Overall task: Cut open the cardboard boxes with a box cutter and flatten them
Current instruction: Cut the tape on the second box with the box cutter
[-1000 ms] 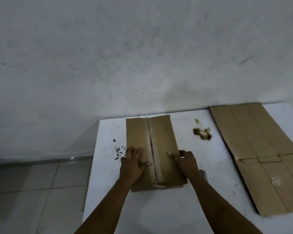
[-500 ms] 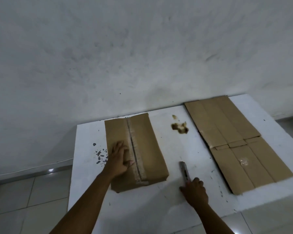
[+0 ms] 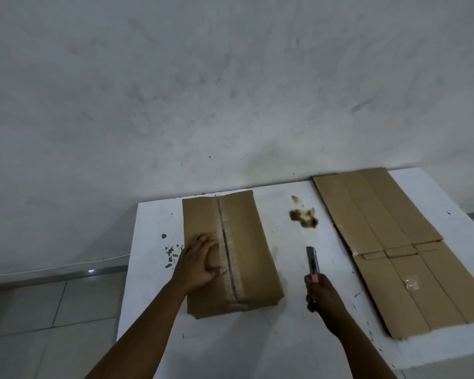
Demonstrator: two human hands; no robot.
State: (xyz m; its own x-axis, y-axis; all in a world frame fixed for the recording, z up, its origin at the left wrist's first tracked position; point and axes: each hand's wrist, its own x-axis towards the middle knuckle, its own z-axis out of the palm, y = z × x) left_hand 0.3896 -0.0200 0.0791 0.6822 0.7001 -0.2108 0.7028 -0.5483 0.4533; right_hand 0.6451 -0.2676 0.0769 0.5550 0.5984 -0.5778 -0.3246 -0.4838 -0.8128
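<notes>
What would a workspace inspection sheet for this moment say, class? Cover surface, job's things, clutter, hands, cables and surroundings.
Surface: white table, stained and speckled.
Job's things: taped box still sealed; flattened cardboard lying at right; box cutter pointing away.
Clutter: brown stain; dark flecks left of box.
Hands: left hand flat on box; right hand grips cutter.
Cables: nothing seen.
Surroundings: grey wall; tiled floor.
</notes>
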